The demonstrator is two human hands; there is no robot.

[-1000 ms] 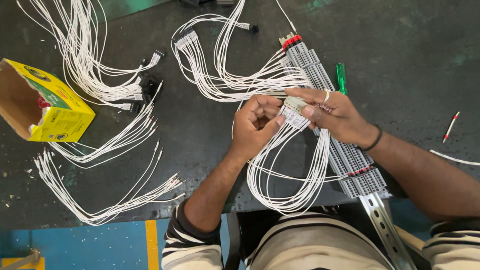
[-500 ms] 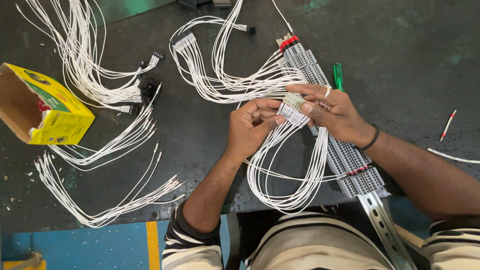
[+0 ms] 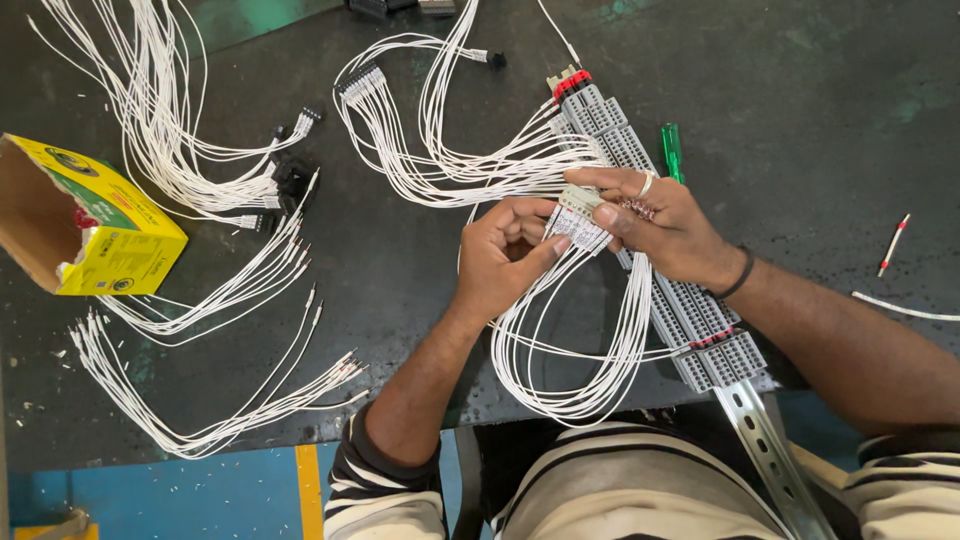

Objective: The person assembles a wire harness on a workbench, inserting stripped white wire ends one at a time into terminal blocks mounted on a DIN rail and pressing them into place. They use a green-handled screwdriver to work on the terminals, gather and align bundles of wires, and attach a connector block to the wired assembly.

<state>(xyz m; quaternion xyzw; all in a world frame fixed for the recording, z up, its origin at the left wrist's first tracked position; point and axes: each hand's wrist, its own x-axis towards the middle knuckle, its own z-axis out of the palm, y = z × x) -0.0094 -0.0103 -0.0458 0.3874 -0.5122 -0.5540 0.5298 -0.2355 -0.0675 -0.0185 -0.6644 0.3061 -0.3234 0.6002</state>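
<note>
We see both hands meeting over the middle of the dark table (image 3: 850,120), and between them is a small white connector (image 3: 578,222) with many thin white wires (image 3: 580,340) coming out of its lower side. The wires hang down in long loops toward the person's body and come back up to a long grey terminal strip (image 3: 690,310), which lies diagonally on a metal rail (image 3: 770,450). The right hand (image 3: 660,225) holds the connector from above, with the thumb and fingers closed on its upper end, and it wears a ring and a dark wristband. The left hand (image 3: 505,262) is closed on the lower left side of the connector, the thumb pressing against it and the fingers curled; we cannot tell if it also pinches a single wire. The connector is held just above the terminal strip, near its middle part. At the left edge of the table lies a yellow cardboard box (image 3: 110,235), open at one end, with green and red printed marks on its side. Near the box several bundles of white wires (image 3: 200,150) are spread out, some ending in small black plugs (image 3: 290,180). A green screwdriver (image 3: 672,150) lies just beside the strip, and a short piece of wire with red marks (image 3: 893,243) lies well apart on the right.
</note>
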